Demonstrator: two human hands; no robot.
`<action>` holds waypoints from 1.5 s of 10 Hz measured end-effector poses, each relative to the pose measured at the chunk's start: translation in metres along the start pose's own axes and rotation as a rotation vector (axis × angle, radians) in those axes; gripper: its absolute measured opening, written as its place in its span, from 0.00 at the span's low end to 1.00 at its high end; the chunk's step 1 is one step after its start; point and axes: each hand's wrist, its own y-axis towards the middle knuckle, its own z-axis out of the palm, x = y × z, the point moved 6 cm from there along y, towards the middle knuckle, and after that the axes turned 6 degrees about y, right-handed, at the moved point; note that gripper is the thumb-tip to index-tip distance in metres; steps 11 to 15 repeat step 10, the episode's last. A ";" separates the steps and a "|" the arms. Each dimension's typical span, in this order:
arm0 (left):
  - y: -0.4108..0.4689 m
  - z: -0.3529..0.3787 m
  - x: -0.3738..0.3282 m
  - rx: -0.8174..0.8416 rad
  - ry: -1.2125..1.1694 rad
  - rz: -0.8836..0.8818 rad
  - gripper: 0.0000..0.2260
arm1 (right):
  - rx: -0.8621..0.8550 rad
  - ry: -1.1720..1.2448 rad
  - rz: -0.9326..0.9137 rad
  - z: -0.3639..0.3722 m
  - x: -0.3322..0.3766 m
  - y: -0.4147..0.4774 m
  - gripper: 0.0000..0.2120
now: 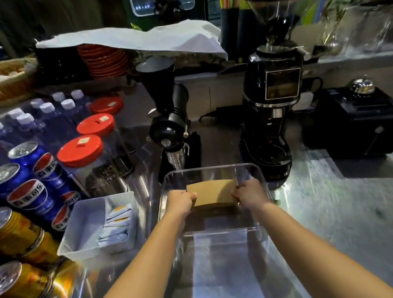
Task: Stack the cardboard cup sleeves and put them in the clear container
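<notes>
A stack of brown cardboard cup sleeves (pixel 212 193) lies flat inside the clear container (pixel 209 171), toward its far half. My left hand (pixel 181 201) grips the stack's left end and my right hand (pixel 250 193) grips its right end, both reaching down into the container. The clear container stands on the steel counter straight ahead of me, its near wall just past my forearms. How many sleeves are in the stack cannot be made out.
A white tray (pixel 81 227) with sachets sits just left of the container. Soda cans (pixel 30 194) and red-lidded jars (pixel 80 152) crowd the left. Two black grinders (pixel 171 127), (pixel 275 94) stand right behind the container. A black box (pixel 358 124) is at the right.
</notes>
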 end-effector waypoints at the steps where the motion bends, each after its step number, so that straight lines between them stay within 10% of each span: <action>1: 0.006 0.005 0.006 -0.025 0.061 -0.002 0.11 | -0.034 -0.051 0.015 0.002 -0.006 0.011 0.11; 15: -0.015 -0.006 -0.045 -0.143 0.524 0.148 0.09 | -0.060 -0.321 -0.065 -0.003 0.007 0.017 0.12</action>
